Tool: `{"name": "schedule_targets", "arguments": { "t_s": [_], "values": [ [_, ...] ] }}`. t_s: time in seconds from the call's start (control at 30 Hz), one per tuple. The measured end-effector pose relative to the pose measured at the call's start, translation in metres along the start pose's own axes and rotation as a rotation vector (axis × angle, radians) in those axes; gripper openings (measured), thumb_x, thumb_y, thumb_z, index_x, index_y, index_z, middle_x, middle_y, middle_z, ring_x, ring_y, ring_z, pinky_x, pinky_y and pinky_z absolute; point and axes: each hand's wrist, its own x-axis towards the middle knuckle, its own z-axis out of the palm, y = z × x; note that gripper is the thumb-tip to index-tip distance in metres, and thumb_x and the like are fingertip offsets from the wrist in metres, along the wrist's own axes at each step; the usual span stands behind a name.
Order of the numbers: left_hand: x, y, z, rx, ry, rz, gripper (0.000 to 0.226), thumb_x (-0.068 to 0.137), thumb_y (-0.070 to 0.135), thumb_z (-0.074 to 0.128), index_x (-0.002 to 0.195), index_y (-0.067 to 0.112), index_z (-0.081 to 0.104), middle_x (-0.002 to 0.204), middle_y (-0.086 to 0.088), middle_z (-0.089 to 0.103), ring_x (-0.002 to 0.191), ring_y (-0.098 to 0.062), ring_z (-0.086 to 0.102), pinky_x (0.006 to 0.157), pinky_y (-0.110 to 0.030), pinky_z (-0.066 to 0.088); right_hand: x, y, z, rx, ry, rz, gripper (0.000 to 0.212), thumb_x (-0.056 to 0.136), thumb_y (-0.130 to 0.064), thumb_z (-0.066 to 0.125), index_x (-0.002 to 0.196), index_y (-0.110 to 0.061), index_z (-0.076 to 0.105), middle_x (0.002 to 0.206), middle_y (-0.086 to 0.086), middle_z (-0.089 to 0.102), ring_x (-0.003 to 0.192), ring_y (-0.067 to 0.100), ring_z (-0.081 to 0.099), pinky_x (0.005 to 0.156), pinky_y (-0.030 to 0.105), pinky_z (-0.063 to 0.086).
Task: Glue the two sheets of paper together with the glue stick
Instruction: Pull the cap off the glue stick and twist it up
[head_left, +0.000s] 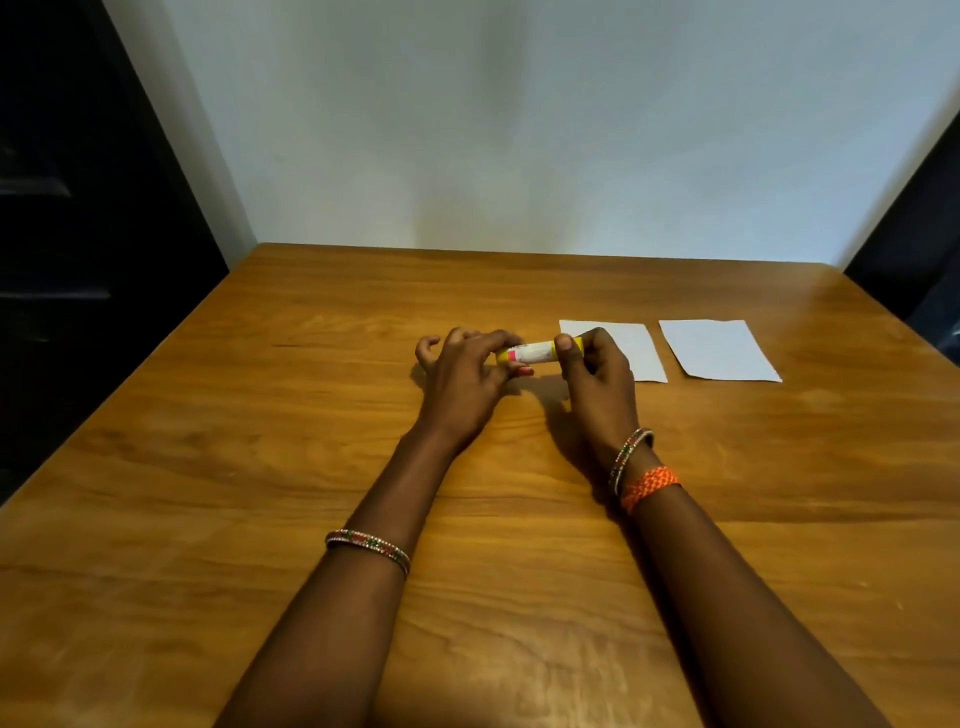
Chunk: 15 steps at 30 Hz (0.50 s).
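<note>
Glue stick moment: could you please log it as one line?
glue stick: held level by both hands | left hand: one end | right hand: other end | two sheets: apart on table

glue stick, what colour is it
Yellow glue stick with a white label and a pink patch, seen in the head view.

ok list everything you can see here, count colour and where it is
glue stick: 1, white label with yellow ends and a pink mark, held level above the table between both hands
sheets of paper: 2, white, flat side by side on the table right of centre, apart; the right one lies fully in view
table: 1, brown wood grain, fills the lower frame
wall: 1, pale, behind the table
bangles: beaded, on both wrists
orange band: 1, right wrist
left hand: 1, pinches the stick's left end
right hand: 1, grips the stick's right end, partly over the left sheet
</note>
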Motion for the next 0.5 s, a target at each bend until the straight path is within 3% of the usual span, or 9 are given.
{"name": "schedule_targets", "arguments": {
  "t_s": [0.1, 0.2, 0.3, 0.4, 0.5],
  "values": [
    [0.003, -0.001, -0.004, -0.001, -0.046, -0.025, 0.023, 0.089, 0.029, 0.058, 0.111, 0.026, 0.065, 0.087, 0.024, 0.034, 0.077, 0.009, 0.010, 0.104, -0.042, 0.017, 0.003, 0.001, 0.000, 0.016, -0.034, -0.012, 0.017, 0.094, -0.024, 0.050, 0.087, -0.009, 0.050, 0.075, 0.004, 0.053, 0.070, 0.013, 0.047, 0.055, 0.015, 0.039],
    [0.008, -0.009, -0.002, -0.019, -0.134, -0.038, 0.018, 0.090, 0.032, 0.055, 0.107, 0.035, 0.063, 0.096, 0.015, 0.044, 0.085, 0.008, 0.014, 0.105, -0.038, 0.012, 0.005, 0.003, -0.001, 0.008, -0.040, -0.030, 0.016, 0.094, -0.022, 0.052, 0.083, -0.010, 0.050, 0.072, 0.002, 0.051, 0.066, 0.011, 0.044, 0.054, 0.015, 0.037],
    [0.010, -0.020, -0.001, -0.096, -0.195, -0.125, 0.009, 0.088, 0.040, 0.056, 0.094, 0.046, 0.059, 0.101, 0.007, 0.051, 0.110, -0.013, 0.025, 0.104, -0.036, 0.020, 0.001, 0.000, 0.001, -0.002, -0.031, -0.071, 0.019, 0.091, -0.022, 0.056, 0.077, -0.012, 0.050, 0.067, -0.001, 0.048, 0.064, 0.010, 0.041, 0.052, 0.014, 0.035],
    [0.012, -0.025, 0.004, -0.165, -0.274, -0.119, 0.012, 0.083, 0.055, 0.052, 0.088, 0.049, 0.061, 0.087, 0.011, 0.052, 0.107, -0.024, 0.039, 0.103, -0.044, 0.031, -0.001, -0.004, 0.000, 0.024, 0.036, -0.085, 0.019, 0.092, -0.024, 0.055, 0.078, -0.011, 0.052, 0.068, 0.000, 0.049, 0.066, 0.010, 0.042, 0.054, 0.017, 0.036],
    [0.013, -0.022, 0.005, -0.085, -0.255, -0.137, 0.009, 0.089, 0.047, 0.050, 0.093, 0.053, 0.055, 0.096, 0.001, 0.045, 0.108, -0.026, 0.033, 0.096, -0.035, 0.028, -0.005, -0.007, 0.000, 0.000, 0.042, -0.067, 0.015, 0.093, -0.024, 0.053, 0.084, -0.012, 0.056, 0.075, 0.005, 0.057, 0.072, 0.018, 0.053, 0.059, 0.023, 0.043]
  ]
}}
